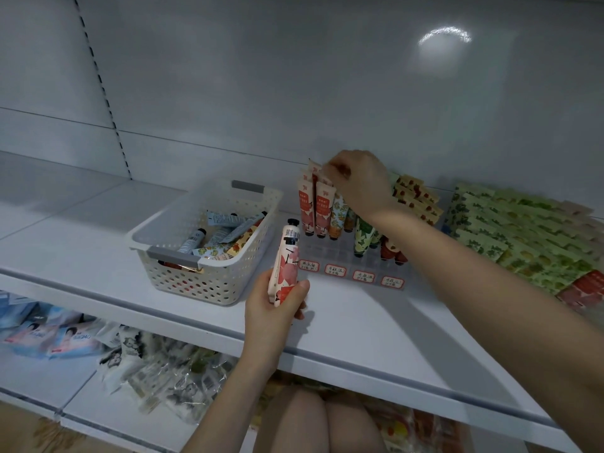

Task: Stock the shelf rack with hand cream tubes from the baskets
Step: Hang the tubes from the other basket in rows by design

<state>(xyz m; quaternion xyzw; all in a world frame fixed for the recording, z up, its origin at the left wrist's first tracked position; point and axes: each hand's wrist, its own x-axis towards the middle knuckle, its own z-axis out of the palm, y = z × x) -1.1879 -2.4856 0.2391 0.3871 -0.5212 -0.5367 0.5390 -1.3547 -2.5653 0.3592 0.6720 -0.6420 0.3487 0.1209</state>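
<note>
A pink floral hand cream tube with a black cap (285, 261) stands cap-up in my left hand (273, 308), fingers wrapped round its lower half. My right hand (358, 181) pinches the crimped top of an orange-red tube (323, 204) standing in the clear slotted rack (354, 261) just below its fingertips. I'd seat that one straight before feeding the next.

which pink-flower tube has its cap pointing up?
The tube in the left hand, black cap on top, in front of the rack. The racked pink tubes stand cap down, crimped ends up.
</note>
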